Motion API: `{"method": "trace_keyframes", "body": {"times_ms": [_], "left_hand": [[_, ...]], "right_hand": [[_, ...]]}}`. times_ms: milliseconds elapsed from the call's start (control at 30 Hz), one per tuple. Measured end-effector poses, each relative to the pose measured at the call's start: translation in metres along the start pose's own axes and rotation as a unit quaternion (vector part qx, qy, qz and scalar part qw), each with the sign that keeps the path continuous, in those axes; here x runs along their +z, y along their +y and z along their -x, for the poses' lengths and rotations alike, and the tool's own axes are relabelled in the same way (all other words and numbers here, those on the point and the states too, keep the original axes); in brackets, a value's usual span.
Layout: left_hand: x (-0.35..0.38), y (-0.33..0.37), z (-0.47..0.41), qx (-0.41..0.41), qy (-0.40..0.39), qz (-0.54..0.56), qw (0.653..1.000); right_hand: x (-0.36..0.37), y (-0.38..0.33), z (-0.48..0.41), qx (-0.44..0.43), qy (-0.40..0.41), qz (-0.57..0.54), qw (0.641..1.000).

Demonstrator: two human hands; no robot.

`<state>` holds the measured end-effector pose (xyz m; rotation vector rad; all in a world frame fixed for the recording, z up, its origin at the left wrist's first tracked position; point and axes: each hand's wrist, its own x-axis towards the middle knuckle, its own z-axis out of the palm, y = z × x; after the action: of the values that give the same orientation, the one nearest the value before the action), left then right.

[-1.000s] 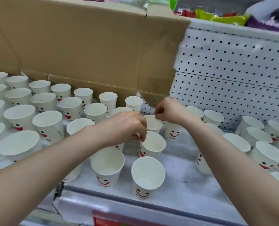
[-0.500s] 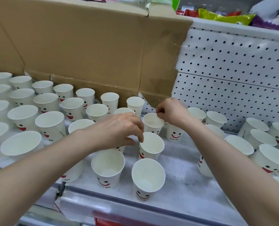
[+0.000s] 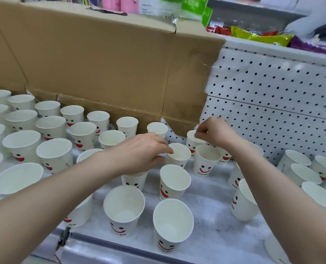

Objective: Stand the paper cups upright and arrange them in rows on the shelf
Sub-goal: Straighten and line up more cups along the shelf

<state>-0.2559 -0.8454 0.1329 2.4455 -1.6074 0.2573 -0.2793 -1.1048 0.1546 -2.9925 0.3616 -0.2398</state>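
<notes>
head view: the left hand reaches in from the near edge of the shelf, palm down, thumb and curled fingers pinching the left rim of an upright cup mid-shelf. the right hand, wrist bent, fingers curled, pinches the rim of a back cup beside the cardboard at the shelf's back edge. other cups stand upright around them.

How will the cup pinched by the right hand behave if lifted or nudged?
The paper cup looks empty and thin-walled, probably light; the right hand pinching its rim might dent it. Base narrower than mouth: nudges may tip it.
</notes>
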Motion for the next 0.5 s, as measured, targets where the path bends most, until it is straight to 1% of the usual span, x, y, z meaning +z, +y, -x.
{"method": "trace_keyframes", "body": {"times_ms": [67, 167, 367, 500], "left_hand": [[0.004, -0.001, -0.009, -0.013, -0.018, -0.013, 1.000], [0.009, -0.002, -0.015, -0.001, -0.027, -0.027, 0.999], [0.010, -0.002, -0.020, 0.024, -0.030, -0.026, 0.999], [0.010, -0.002, -0.021, 0.035, -0.030, -0.025, 0.999]], "right_hand": [[0.007, -0.005, -0.002, 0.010, -0.021, 0.015, 1.000], [0.016, -0.009, -0.009, 0.008, -0.034, 0.030, 0.999], [0.017, -0.020, -0.014, -0.051, -0.032, -0.014, 0.998], [0.020, -0.023, -0.020, -0.053, -0.047, -0.030, 0.997]]}}
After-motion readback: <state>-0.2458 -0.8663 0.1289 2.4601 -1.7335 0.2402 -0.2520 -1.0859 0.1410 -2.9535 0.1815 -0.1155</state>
